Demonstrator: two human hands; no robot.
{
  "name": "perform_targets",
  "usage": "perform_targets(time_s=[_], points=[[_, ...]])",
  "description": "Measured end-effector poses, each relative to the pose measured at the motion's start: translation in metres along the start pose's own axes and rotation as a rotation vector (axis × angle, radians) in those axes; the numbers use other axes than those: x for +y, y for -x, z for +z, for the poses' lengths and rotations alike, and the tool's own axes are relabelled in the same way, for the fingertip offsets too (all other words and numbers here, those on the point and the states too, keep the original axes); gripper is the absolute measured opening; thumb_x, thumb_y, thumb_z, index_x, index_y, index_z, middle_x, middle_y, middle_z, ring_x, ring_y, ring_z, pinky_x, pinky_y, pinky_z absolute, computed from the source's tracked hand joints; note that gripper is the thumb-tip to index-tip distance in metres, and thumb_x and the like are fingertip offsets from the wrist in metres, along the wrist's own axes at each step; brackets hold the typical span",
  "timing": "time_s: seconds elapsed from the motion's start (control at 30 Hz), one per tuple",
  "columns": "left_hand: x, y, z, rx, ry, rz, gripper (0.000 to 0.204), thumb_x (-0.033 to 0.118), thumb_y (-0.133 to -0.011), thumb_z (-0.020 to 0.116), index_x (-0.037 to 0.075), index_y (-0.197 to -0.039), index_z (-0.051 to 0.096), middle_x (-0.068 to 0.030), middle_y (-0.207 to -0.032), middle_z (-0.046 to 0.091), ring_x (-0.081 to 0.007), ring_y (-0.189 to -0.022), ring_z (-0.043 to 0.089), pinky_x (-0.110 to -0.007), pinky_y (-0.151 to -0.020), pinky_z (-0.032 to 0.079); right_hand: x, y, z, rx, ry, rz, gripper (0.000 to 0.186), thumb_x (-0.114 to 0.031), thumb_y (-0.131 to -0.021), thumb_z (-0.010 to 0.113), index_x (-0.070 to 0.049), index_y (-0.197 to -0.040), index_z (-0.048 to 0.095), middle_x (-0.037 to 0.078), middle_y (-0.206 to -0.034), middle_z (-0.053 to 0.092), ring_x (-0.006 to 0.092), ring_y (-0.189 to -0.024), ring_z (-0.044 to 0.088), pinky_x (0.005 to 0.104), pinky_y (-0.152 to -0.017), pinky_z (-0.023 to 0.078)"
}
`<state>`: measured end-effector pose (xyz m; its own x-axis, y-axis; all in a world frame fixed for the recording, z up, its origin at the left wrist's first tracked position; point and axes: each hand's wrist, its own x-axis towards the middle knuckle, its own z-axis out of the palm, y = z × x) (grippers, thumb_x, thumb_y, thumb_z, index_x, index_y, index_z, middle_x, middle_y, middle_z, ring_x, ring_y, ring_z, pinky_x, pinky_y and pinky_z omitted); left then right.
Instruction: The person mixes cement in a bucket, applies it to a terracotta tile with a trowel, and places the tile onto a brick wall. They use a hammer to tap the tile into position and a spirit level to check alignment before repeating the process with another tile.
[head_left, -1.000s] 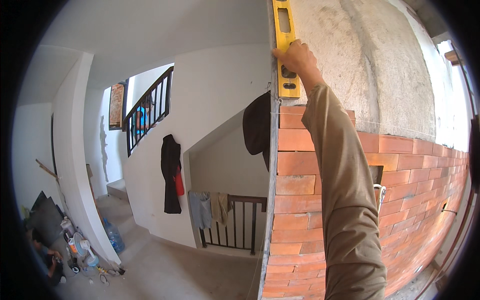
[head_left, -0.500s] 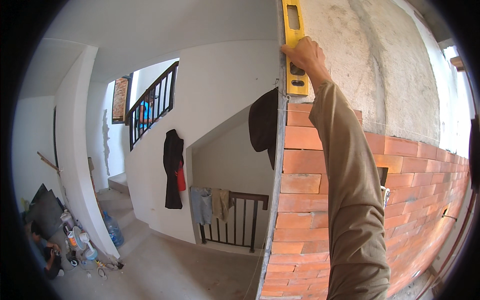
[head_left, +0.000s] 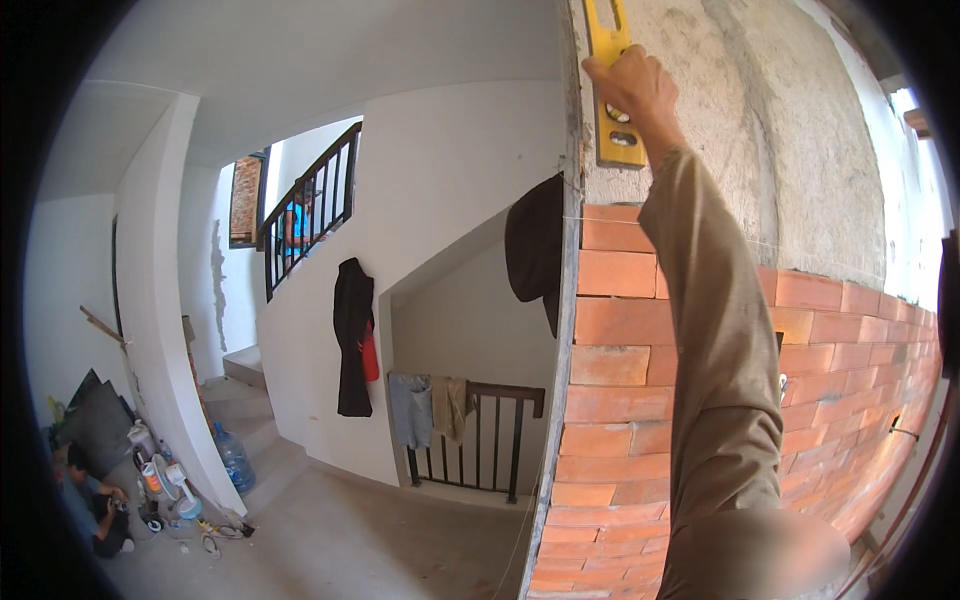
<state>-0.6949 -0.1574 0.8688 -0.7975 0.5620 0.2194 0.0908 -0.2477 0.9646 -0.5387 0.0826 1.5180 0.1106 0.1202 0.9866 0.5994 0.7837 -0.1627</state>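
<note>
My right hand (head_left: 636,88) is closed around a yellow spirit level (head_left: 621,150) near the top of the view. The level is held upright, tilted a little, against the rough plastered wall (head_left: 690,150), beside the grey edge strip (head_left: 573,130) at the wall's corner. Its upper end runs out of view. A strip of plaster shows between its lower end and the edge strip. Below it begins the face of orange bricks (head_left: 620,322), with a thin string (head_left: 700,235) across its top. My left hand is not visible. A blurred patch covers the lower right.
A dark hat (head_left: 533,240) hangs by the wall's edge. Farther back are a stair railing (head_left: 315,205), dark clothing (head_left: 353,330), a lower railing (head_left: 490,432) with clothes and a water bottle (head_left: 232,458). One person (head_left: 90,500) sits among tools; another (head_left: 297,222) is on the stairs.
The spirit level has moved up and rightward with my right hand, away from the edge strip. A blurred patch has appeared at the lower right. The view has shifted slightly.
</note>
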Motion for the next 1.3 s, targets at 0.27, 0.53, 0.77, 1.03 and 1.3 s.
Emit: perform_targets(time_s=[0.27, 0.53, 0.77, 1.03, 1.3], points=[[0.003, -0.002, 0.001, -0.049, 0.006, 0.016, 0.019, 0.007, -0.081, 0.075, 0.001, -0.087, 0.058, -0.0095, -0.075, 0.065, -0.0212, -0.070, 0.066, -0.034, -0.063, 0.053, 0.050, 0.031, -0.070, 0.116, -0.417, -0.050, 0.072, -0.049, -0.081, 0.069, 0.007, -0.123, 0.053, 0.019, -0.091, 0.068, 0.0226, -0.079, 0.070, 0.0334, -0.068, 0.056], [-0.006, 0.009, -0.002, -0.153, -0.052, 0.044, 0.019, 0.006, -0.080, 0.075, 0.001, -0.087, 0.058, -0.0093, -0.074, 0.066, -0.0210, -0.069, 0.066, -0.034, -0.063, 0.053, 0.113, 0.220, -0.141, -0.005, -0.825, 0.189, 0.055, -0.024, -0.089, 0.071, -0.001, -0.131, 0.044, 0.006, -0.101, 0.057, 0.0136, -0.088, 0.058, 0.0285, -0.072, 0.050], [-0.071, 0.054, -0.019, -0.311, -0.193, -0.061, 0.019, 0.006, -0.080, 0.075, 0.001, -0.086, 0.058, -0.0092, -0.073, 0.066, -0.0209, -0.069, 0.066, -0.033, -0.062, 0.053, 0.159, 0.527, -0.231, -0.012, -1.056, 0.767, 0.079, -0.026, -0.085, 0.075, -0.005, -0.146, 0.030, 0.002, -0.103, 0.053, 0.0118, -0.092, 0.053, 0.0284, -0.073, 0.049], [-0.211, 0.150, -0.065, -0.608, -0.505, -0.435, 0.019, 0.006, -0.079, 0.076, 0.001, -0.085, 0.058, -0.0090, -0.073, 0.066, -0.0207, -0.068, 0.066, -0.033, -0.062, 0.053, 0.171, 0.716, -0.333, 0.181, -0.582, 1.184, 0.040, -0.024, -0.090, 0.070, -0.002, -0.119, 0.054, 0.002, -0.094, 0.060, 0.0143, -0.085, 0.059, 0.0299, -0.075, 0.050], [-0.270, 0.222, -0.101, -1.148, -0.834, -0.769, 0.019, 0.006, -0.079, 0.076, 0.001, -0.085, 0.058, -0.0088, -0.072, 0.066, -0.0206, -0.068, 0.066, -0.033, -0.061, 0.053, 0.253, 0.841, -0.436, 0.173, 0.193, 1.425, 0.022, -0.020, -0.094, 0.069, -0.005, -0.089, 0.053, 0.001, -0.074, 0.056, 0.0108, -0.064, 0.055, 0.0287, -0.058, 0.049]])
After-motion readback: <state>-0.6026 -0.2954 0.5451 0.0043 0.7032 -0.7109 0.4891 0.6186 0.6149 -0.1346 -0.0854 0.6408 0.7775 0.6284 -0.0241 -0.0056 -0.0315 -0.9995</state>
